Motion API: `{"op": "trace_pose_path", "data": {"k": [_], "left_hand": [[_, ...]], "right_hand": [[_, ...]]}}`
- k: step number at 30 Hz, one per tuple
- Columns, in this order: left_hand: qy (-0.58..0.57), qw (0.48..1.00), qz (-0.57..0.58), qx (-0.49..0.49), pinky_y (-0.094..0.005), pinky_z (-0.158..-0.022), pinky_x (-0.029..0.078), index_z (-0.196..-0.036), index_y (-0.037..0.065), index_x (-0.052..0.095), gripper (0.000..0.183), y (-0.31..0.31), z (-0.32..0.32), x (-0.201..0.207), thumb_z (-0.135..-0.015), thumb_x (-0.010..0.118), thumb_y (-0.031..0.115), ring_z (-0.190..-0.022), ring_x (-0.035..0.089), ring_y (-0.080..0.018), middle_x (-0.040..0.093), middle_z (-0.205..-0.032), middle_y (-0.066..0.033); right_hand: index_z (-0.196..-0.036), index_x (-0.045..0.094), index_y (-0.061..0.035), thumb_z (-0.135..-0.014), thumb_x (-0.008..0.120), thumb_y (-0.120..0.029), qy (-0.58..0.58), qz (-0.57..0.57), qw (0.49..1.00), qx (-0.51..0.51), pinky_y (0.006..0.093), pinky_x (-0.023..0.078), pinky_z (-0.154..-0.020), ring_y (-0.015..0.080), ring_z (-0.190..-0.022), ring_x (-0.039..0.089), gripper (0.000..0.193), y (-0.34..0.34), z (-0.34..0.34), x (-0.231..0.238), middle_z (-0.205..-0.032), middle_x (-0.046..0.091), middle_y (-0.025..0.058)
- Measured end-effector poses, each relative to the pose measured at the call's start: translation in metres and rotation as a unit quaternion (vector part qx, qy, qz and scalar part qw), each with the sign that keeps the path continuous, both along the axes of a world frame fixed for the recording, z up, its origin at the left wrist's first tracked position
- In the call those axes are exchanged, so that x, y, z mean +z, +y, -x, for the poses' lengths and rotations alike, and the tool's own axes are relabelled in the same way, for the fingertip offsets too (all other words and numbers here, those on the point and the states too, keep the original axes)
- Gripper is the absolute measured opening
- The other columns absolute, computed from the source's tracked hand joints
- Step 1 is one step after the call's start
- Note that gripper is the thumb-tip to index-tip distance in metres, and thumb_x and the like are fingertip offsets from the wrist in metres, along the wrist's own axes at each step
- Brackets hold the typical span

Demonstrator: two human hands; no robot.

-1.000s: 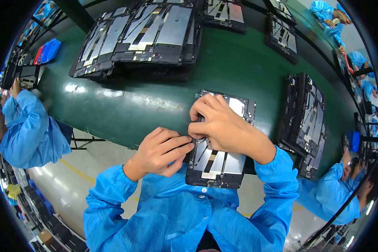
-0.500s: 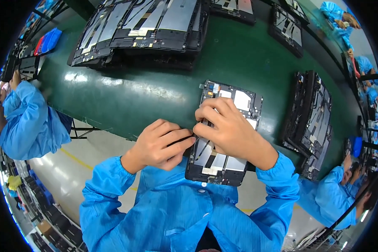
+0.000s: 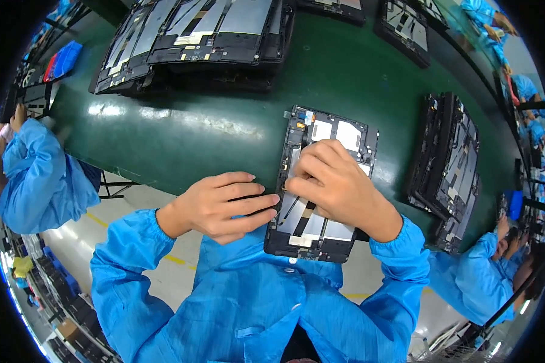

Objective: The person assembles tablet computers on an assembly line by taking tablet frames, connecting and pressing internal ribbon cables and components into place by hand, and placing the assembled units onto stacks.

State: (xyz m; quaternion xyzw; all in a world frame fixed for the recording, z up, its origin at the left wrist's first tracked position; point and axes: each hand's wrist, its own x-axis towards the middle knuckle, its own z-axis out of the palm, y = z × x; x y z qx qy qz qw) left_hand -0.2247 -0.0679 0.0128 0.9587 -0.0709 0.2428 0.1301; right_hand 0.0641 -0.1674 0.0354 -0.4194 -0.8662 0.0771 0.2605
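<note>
1. While the right hand [image 3: 333,181] is bending over the middle of an opened tablet [image 3: 339,233], its fingers are curling inward and its thumb is sitting close against the index finger; the hand itself is hiding whatever may be lying between the tips, so I cannot tell what it is pinching, if anything.
2. The left hand [image 3: 221,206] is keeping its fingers loosely spread, gaps showing between them, and one fingertip is meeting the tablet's left edge; whether it is pressing there I cannot tell.
3. The opened tablet is lying directly in front of the person at the near edge of the green table [image 3: 345,78], its lower end reaching past that edge before the blue jacket [image 3: 248,302]. It is showing silver battery plates, dark ribbon cables and, toward its far end, white panels [image 3: 348,136].
4. Beyond the hands, toward the upper left, a large stack of opened tablets [image 3: 218,51] is resting on the table, its pieces overlapping unevenly.
5. On the right, well apart from the right hand, a second stack [image 3: 457,163] is standing askew, and another opened tablet [image 3: 406,30] is lying farther back.
6. At the far left a blue bin [image 3: 69,59] is standing on the table, and a co-worker in a blue smock [image 3: 42,175] is sitting nearby.
</note>
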Motion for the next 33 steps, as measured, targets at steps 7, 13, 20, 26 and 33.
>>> {"op": "trace_pose_path", "data": {"k": [7, 13, 20, 26, 33], "left_hand": [[0.006, 1.000, -0.020, -0.023, -0.0474, -0.109, 0.062, -0.116, 0.015, 0.082, 0.027, 0.001, -0.008, 0.005, -0.090, 0.076, 0.020, -0.112, 0.074, -0.0263, 0.079, -0.130, -0.0073], [-0.040, 0.997, -0.045, -0.045, -0.0488, -0.114, 0.063, -0.108, 0.014, 0.077, 0.021, 0.005, -0.022, 0.002, -0.087, 0.081, 0.015, -0.111, 0.074, -0.0274, 0.077, -0.116, -0.0072], [-0.035, 0.998, -0.008, -0.046, -0.0532, -0.116, 0.063, -0.105, 0.010, 0.076, 0.020, 0.006, -0.026, 0.000, -0.085, 0.081, 0.010, -0.111, 0.074, -0.0305, 0.074, -0.112, -0.0102], [-0.017, 0.999, 0.006, -0.032, -0.0571, -0.119, 0.061, -0.108, 0.007, 0.077, 0.024, 0.013, -0.030, 0.004, -0.085, 0.080, 0.008, -0.111, 0.074, -0.0323, 0.073, -0.113, -0.0119], [-0.017, 1.000, -0.018, 0.003, -0.0554, -0.118, 0.062, -0.112, 0.007, 0.078, 0.026, 0.011, -0.029, 0.005, -0.086, 0.081, 0.008, -0.112, 0.076, -0.0307, 0.075, -0.115, -0.0117]], "right_hand": [[-0.097, 0.070, -0.0071, -0.078, 0.077, -0.005, 0.028, 0.002, 0.999, -0.038, 0.0445, 0.052, -0.089, 0.0314, -0.100, 0.061, 0.021, 0.003, 0.002, -0.001, -0.097, 0.062, 0.0077], [-0.099, 0.071, -0.0070, -0.078, 0.077, -0.005, 0.031, -0.005, 0.999, -0.040, 0.0445, 0.052, -0.088, 0.0312, -0.099, 0.061, 0.022, 0.003, 0.001, -0.001, -0.096, 0.061, 0.0074], [-0.100, 0.071, -0.0076, -0.080, 0.078, -0.007, 0.055, -0.024, 0.998, -0.037, 0.0445, 0.052, -0.088, 0.0304, -0.099, 0.062, 0.021, 0.004, 0.004, -0.008, -0.098, 0.063, 0.0065], [-0.101, 0.072, -0.0075, -0.079, 0.078, -0.006, 0.060, -0.035, 0.997, -0.042, 0.0440, 0.051, -0.088, 0.0302, -0.102, 0.063, 0.023, 0.004, 0.002, -0.011, -0.099, 0.063, 0.0067], [-0.101, 0.072, -0.0073, -0.079, 0.079, -0.006, 0.068, -0.037, 0.996, -0.048, 0.0437, 0.051, -0.088, 0.0305, -0.102, 0.063, 0.023, 0.005, 0.003, -0.010, -0.099, 0.064, 0.0071]]}}
